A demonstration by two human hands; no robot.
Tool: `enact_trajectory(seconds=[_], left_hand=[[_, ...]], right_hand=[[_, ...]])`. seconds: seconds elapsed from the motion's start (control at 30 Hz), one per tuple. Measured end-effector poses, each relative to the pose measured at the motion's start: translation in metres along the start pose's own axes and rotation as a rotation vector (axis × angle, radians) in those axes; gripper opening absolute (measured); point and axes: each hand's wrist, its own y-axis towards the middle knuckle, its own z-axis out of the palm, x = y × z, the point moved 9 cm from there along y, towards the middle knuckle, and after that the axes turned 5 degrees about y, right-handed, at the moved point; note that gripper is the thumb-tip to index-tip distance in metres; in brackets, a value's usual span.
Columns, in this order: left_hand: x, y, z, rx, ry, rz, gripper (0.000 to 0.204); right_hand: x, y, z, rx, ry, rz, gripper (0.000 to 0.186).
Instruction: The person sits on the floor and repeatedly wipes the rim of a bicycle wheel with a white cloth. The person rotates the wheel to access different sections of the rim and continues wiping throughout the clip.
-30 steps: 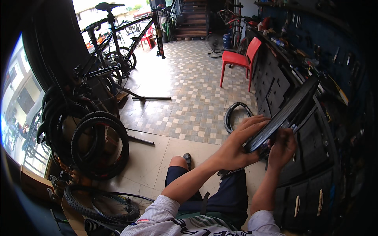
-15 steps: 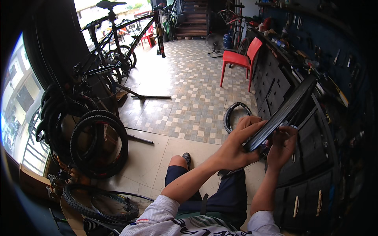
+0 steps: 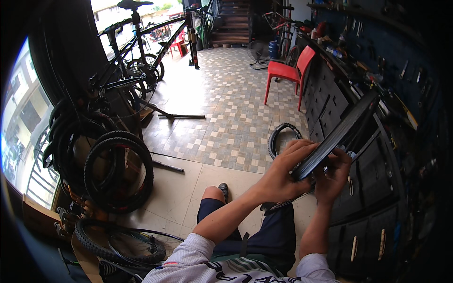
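Note:
A black bicycle wheel rim (image 3: 334,134) is held up at a slant in front of me, seen nearly edge-on, its far end rising toward the workbench. My left hand (image 3: 286,172) is closed around the near part of the rim, fingers over the outer face and thumb underneath. On the rim's inner side, my right hand (image 3: 333,178) has its fingers bent and pressed together close to the spokes. What the right fingertips pinch is hidden behind the rim. The wheel's lower part lies over my right thigh, partly covered by my forearm.
Black drawers (image 3: 325,106) and a tool-covered workbench run along the right. A red chair (image 3: 288,70) and a loose tire (image 3: 273,137) stand ahead. To the left are a bicycle frame on a stand (image 3: 141,52), hanging tires (image 3: 89,174) and a wheel lying low (image 3: 94,243).
My right hand has shifted slightly left and down along the inner side of the rim, its fingers bending differently. The left hand keeps its hold, and the rim is almost unmoved.

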Motion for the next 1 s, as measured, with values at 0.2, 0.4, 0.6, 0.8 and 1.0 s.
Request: enact_trajectory(seconds=[0.2, 0.4, 0.6, 0.8, 1.0], left_hand=[[-0.002, 0.001, 0.003, 0.020, 0.008, -0.051, 0.074], [0.001, -0.002, 0.009, 0.011, -0.054, -0.059, 0.076], [-0.002, -0.001, 0.013, 0.053, 0.019, -0.053, 0.080], [-0.008, 0.002, 0.011, 0.018, 0.033, 0.042, 0.080], [-0.005, -0.001, 0.005, 0.007, -0.004, -0.016, 0.077]], right_hand=[[-0.004, -0.002, -0.007, -0.052, 0.039, 0.003, 0.047], [-0.007, -0.004, -0.015, -0.028, 0.015, 0.003, 0.032], [-0.013, 0.005, -0.026, -0.253, 0.100, 0.138, 0.015], [-0.019, 0.000, -0.026, -0.151, 0.049, 0.125, 0.012], [-0.008, -0.001, -0.010, -0.021, 0.081, 0.015, 0.018]])
